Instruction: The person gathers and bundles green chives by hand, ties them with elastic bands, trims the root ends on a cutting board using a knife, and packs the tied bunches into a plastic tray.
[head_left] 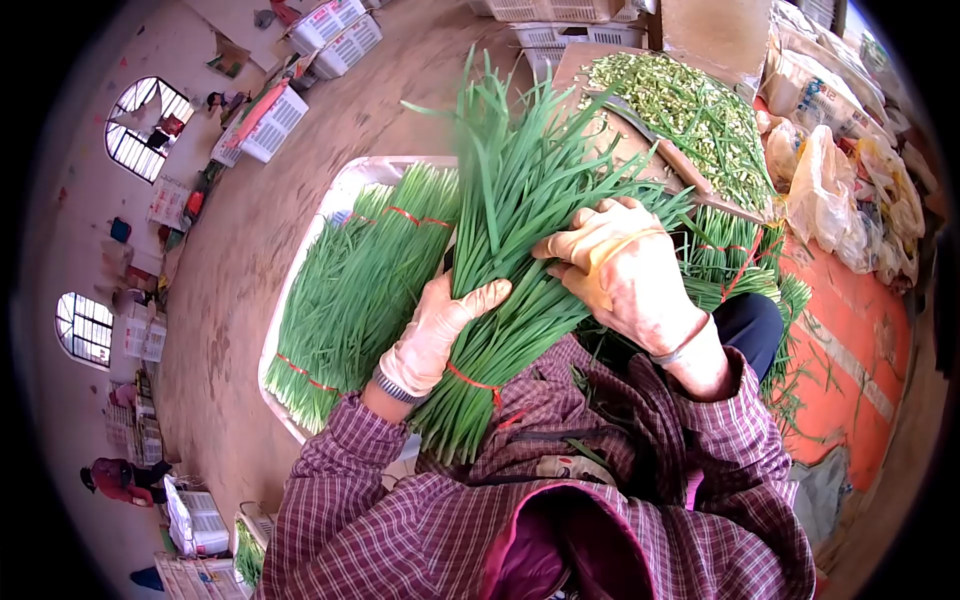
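A large bundle of long green stalks [500, 250] lies across my lap, with a red tie round its lower end. My left hand [440, 325], in a pale glove, is wrapped round the bundle's left side, thumb on top. My right hand [620, 260], also in a pale glove, has its fingers curled on the leaves at the bundle's right side. To the left, a white crate [345, 185] holds several tied green bundles [365, 270]. A knife with a wooden handle [685, 168] rests on a board beside a heap of cut pieces [680, 100].
More tied bundles [730, 250] lie right of my knee on an orange sheet [850, 350]. Plastic bags [825, 190] are piled at the right. White crates [270, 125] stand along the far left, where a person [125, 482] is visible.
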